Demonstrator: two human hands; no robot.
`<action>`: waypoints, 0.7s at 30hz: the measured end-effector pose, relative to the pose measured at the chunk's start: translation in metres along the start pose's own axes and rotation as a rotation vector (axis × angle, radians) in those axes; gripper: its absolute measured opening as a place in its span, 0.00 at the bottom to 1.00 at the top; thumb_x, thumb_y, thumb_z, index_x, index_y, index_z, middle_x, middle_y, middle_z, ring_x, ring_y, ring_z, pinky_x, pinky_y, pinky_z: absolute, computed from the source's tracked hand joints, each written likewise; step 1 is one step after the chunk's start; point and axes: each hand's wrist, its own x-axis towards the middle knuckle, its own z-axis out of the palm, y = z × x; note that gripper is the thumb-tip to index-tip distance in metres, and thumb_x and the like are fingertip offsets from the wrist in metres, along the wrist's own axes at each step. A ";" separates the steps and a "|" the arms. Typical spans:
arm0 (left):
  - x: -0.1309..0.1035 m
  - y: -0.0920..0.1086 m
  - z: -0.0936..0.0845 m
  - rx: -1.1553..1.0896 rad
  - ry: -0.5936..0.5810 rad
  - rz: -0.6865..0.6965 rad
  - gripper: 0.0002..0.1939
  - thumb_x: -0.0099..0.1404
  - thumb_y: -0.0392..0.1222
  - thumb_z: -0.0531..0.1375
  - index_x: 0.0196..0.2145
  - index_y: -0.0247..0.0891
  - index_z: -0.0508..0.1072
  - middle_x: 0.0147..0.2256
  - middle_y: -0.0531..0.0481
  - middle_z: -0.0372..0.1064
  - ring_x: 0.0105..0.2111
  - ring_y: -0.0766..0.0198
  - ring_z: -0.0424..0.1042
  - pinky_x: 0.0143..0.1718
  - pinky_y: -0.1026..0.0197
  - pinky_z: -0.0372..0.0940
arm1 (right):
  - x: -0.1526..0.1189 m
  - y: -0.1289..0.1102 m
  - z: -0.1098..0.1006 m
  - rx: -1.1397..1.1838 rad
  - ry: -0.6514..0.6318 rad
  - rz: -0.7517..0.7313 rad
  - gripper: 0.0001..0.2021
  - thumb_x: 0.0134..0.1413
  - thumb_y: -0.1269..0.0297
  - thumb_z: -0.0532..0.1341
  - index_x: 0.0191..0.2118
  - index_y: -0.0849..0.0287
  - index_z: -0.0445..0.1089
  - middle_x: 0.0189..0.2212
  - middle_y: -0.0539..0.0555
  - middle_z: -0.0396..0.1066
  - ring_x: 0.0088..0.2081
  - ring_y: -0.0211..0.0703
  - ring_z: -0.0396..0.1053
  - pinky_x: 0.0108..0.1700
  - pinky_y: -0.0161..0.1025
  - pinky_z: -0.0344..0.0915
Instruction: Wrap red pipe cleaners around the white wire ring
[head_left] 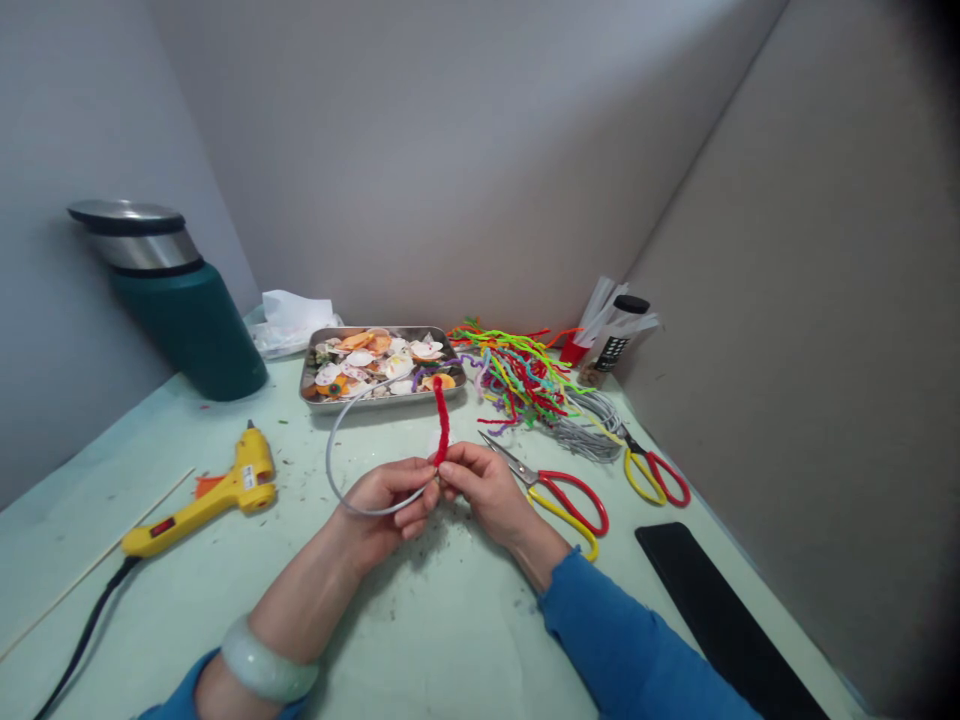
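Note:
A thin pale grey ring stands tilted above the table, its right part wrapped in red fuzzy wire. My left hand is closed on the ring at its lower right, by the bottom end of the red wrapping. Close against it, my right hand pinches at the same spot with thumb and finger, on the red fuzzy wire. The fingertips of both hands nearly touch. Behind the ring lies a metal tray of seashells.
A yellow glue gun and a thin stick lie left, before a green bottle. Coloured fuzzy wires, grey wire coils, two scissors, a jar and a black strip are right.

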 end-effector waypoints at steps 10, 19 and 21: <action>0.000 -0.002 -0.001 0.015 0.016 -0.015 0.10 0.60 0.31 0.54 0.23 0.28 0.71 0.18 0.50 0.66 0.09 0.80 0.46 0.10 0.72 0.50 | -0.001 0.000 0.000 -0.011 0.000 -0.001 0.04 0.50 0.66 0.62 0.30 0.61 0.71 0.21 0.48 0.68 0.22 0.32 0.60 0.28 0.32 0.57; 0.001 -0.002 -0.001 0.033 0.057 -0.011 0.11 0.60 0.31 0.54 0.21 0.28 0.70 0.16 0.52 0.63 0.09 0.79 0.46 0.10 0.72 0.51 | 0.000 -0.002 0.002 0.004 0.021 -0.005 0.06 0.47 0.65 0.63 0.28 0.62 0.69 0.20 0.48 0.68 0.21 0.32 0.60 0.27 0.31 0.58; 0.002 -0.002 -0.001 0.034 0.059 -0.007 0.12 0.60 0.31 0.53 0.21 0.28 0.70 0.16 0.52 0.63 0.08 0.79 0.46 0.10 0.72 0.51 | 0.000 -0.002 0.003 0.001 0.030 -0.005 0.06 0.46 0.64 0.63 0.27 0.62 0.69 0.19 0.47 0.67 0.21 0.32 0.60 0.26 0.31 0.57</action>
